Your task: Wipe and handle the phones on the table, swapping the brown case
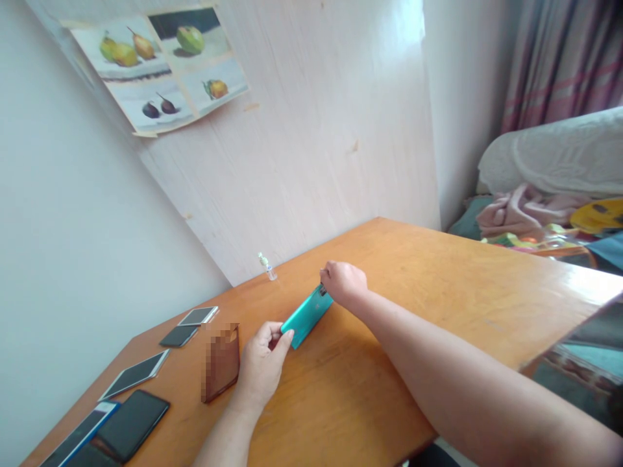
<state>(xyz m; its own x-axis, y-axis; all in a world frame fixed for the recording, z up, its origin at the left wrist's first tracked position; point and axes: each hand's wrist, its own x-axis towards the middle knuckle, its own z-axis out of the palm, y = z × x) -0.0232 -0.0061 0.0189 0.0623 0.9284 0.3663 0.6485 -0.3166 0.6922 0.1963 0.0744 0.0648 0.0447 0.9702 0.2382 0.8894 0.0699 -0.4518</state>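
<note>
A teal smartphone [307, 316] is held on edge a little above the table, its glossy back and camera bump facing me. My left hand [265, 363] pinches its near end between thumb and fingers. At the far end, by the camera, my right hand [344, 283] is closed round the phone's edge; its fingertips are mostly hidden from me. To the left of my left hand stands a translucent brown phone case [226, 363], partly covered by a pixelated patch.
Several phones lie along the left of the wooden table [409, 285], among them a black one [134, 423] and a white-edged one [136, 374]. A small clear spray bottle [267, 267] stands by the wall. Fruit pictures [170, 71] hang above; bedding [520, 211] is at right.
</note>
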